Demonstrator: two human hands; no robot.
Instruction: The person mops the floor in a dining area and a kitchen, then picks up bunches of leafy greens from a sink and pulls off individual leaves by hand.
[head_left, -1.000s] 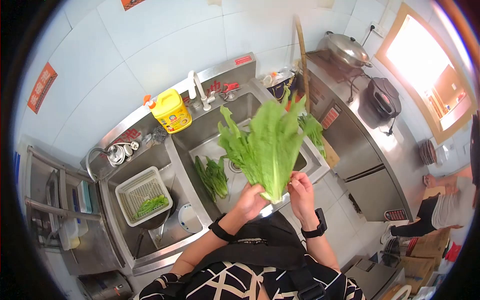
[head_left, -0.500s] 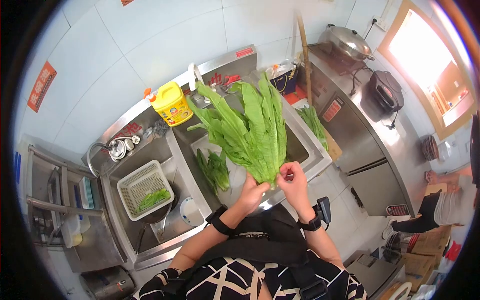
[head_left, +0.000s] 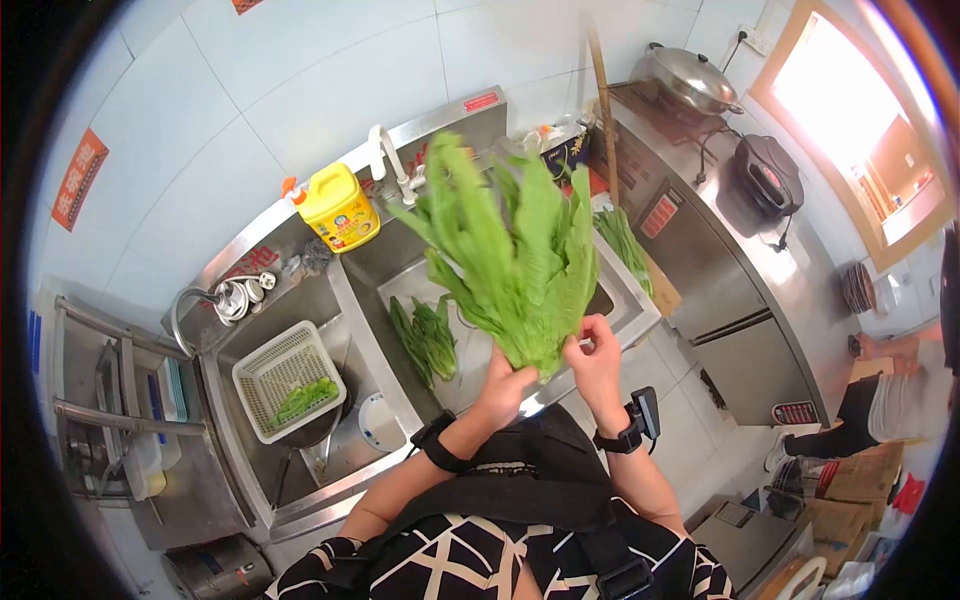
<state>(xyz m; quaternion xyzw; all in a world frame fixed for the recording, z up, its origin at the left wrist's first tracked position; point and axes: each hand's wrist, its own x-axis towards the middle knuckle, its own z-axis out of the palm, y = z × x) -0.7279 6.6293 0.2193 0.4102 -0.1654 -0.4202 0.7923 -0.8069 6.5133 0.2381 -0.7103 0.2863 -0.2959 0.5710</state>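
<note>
A large bunch of leafy green lettuce point(head_left: 530, 270) fans out above the right sink basin, its leaves partly blurred. My left hand point(head_left: 503, 388) is closed around the pale stem end from the left. At the bunch's lower right edge, my right hand point(head_left: 597, 365) has thumb and forefinger pinched at the base of an outer leaf; the exact contact is partly hidden. Inside the basin, left of the bunch, lies a smaller heap of dark green leaves point(head_left: 426, 340).
A white basket point(head_left: 290, 370) with some greens sits in the left basin. Behind are a yellow jug point(head_left: 340, 208) and a white faucet point(head_left: 390, 160). More long greens point(head_left: 624, 250) lie right of the sink. Another person's leg point(head_left: 835, 425) shows at far right.
The lettuce has shifted slightly right and its leaves have swung and spread, uncovering more of the faucet. My right hand has moved a little to the right, apart from the left.
</note>
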